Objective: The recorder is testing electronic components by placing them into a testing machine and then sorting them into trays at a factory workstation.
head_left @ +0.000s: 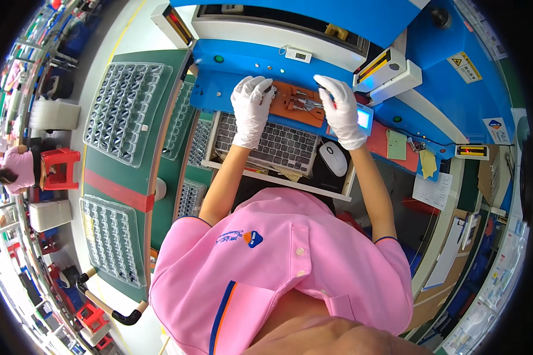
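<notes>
Both my hands wear white gloves above a blue workbench (206, 89). My left hand (250, 112) is closed, its fingertips on a small dark part (272, 90) at the left end of an orange-brown mat (281, 106). Part of that piece is hidden by the fingers. At the mat's right side my right hand (342, 115) is held with index finger and thumb apart; nothing is plainly gripped. Between the hands, several small metal tools or fixture pieces (305, 103) lie on the mat, too small to name.
Below the mat, an open drawer holds a keyboard (284, 145) and a white mouse (333, 158). Clear plastic trays (127, 112) of small parts stand on a green rack at left. Blue machine housing (456, 65) rises at right, beside sticky notes (397, 145) and a small lit screen (362, 119).
</notes>
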`<state>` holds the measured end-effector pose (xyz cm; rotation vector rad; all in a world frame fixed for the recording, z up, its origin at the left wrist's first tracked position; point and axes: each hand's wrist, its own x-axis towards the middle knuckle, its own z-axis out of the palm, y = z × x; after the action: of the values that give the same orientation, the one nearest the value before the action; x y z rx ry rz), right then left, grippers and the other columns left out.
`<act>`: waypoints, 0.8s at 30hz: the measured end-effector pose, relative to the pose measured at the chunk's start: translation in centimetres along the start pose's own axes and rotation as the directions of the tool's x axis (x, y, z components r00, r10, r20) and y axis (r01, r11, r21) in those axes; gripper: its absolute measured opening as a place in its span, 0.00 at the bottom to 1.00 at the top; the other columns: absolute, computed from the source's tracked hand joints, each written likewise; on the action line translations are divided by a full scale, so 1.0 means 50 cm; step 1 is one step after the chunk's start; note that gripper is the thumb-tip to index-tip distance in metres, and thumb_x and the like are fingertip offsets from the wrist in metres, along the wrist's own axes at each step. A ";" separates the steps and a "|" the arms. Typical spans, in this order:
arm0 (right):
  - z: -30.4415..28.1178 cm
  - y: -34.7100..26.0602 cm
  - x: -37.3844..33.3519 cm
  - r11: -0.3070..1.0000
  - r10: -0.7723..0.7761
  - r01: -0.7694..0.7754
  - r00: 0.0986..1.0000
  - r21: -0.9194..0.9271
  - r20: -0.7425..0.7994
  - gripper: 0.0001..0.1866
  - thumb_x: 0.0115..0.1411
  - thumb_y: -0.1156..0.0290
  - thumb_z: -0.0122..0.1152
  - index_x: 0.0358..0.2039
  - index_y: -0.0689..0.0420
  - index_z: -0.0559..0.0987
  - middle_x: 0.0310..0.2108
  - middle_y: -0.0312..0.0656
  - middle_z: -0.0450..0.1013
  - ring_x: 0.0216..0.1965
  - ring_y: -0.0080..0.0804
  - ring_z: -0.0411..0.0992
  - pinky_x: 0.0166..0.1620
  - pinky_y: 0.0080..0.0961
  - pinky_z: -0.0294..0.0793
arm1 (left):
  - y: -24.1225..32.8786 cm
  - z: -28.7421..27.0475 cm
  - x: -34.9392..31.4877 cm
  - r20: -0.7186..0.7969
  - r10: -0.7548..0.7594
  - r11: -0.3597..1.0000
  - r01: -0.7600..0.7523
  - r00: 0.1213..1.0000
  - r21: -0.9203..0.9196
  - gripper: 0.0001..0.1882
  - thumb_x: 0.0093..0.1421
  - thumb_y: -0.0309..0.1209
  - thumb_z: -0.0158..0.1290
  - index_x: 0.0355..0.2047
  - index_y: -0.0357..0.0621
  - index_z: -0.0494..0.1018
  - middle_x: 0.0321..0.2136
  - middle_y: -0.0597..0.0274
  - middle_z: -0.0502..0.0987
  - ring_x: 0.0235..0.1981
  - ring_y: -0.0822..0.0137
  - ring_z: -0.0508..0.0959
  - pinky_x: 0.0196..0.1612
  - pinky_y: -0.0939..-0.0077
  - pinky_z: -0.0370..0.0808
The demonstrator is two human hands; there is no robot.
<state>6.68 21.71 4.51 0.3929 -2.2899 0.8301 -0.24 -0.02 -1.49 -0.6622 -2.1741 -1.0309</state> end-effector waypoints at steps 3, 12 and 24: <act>-0.036 0.005 -0.040 0.997 0.078 -0.078 0.997 0.000 -0.007 0.18 0.61 0.82 0.61 0.51 0.53 0.79 0.45 0.40 0.78 0.42 0.33 0.76 0.47 0.27 0.75 | 0.002 0.004 0.000 -0.030 -0.007 1.000 0.007 1.000 0.003 0.17 0.51 0.24 0.65 0.42 0.51 0.78 0.42 0.64 0.79 0.49 0.53 0.75 0.50 0.56 0.73; -0.026 0.007 -0.056 0.970 0.221 -0.219 0.975 0.108 -0.012 0.17 0.63 0.81 0.60 0.52 0.53 0.79 0.46 0.36 0.78 0.43 0.22 0.75 0.43 0.18 0.75 | 0.010 0.019 -0.015 0.028 0.050 0.990 -0.053 0.998 0.129 0.17 0.53 0.28 0.63 0.44 0.57 0.77 0.42 0.70 0.78 0.50 0.57 0.74 0.58 0.50 0.63; 0.009 -0.014 -0.041 0.868 0.382 -0.376 0.923 0.325 0.049 0.17 0.63 0.81 0.60 0.52 0.55 0.79 0.45 0.34 0.78 0.41 0.18 0.74 0.43 0.16 0.74 | 0.054 0.011 -0.038 0.041 -0.136 0.954 0.119 0.990 0.274 0.25 0.51 0.30 0.64 0.50 0.63 0.76 0.45 0.71 0.77 0.54 0.60 0.71 0.64 0.46 0.51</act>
<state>8.31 20.98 3.20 0.0708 -2.2446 1.4197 2.66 1.65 -1.83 -0.4348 -2.3794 -0.7629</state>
